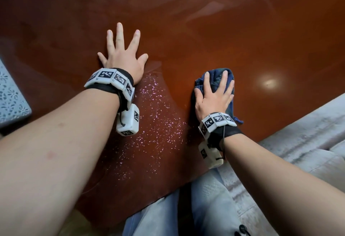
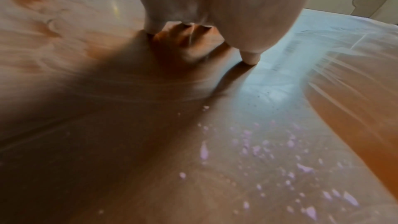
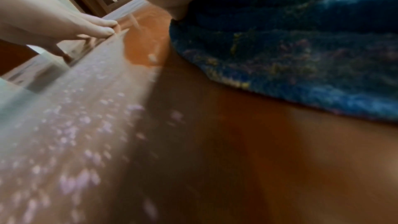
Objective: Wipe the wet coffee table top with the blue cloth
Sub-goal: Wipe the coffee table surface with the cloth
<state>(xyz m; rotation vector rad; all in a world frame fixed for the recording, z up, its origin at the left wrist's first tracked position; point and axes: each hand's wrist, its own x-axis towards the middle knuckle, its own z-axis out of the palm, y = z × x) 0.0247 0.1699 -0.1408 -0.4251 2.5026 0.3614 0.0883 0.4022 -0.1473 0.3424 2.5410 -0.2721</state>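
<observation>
Soft daylight, round lamp glare mirrored near the right edge of the coffee table top (image 1: 205, 30), droplets glinting, both wrist views blurred, edges bent by wide lenses

A left hand (image 1: 122, 56) lies flat on the coffee table (image 1: 224, 36); right of it, the right hand (image 1: 212, 97) presses the cloth (image 1: 217, 79), droplets (image 1: 155, 120) between.

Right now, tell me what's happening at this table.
A person is wiping a glossy brown coffee table. The right hand presses a bunched blue cloth flat on the top near the front edge. The left hand rests on the table with fingers spread. Between the hands, a patch of water droplets is not yet wiped.
</observation>
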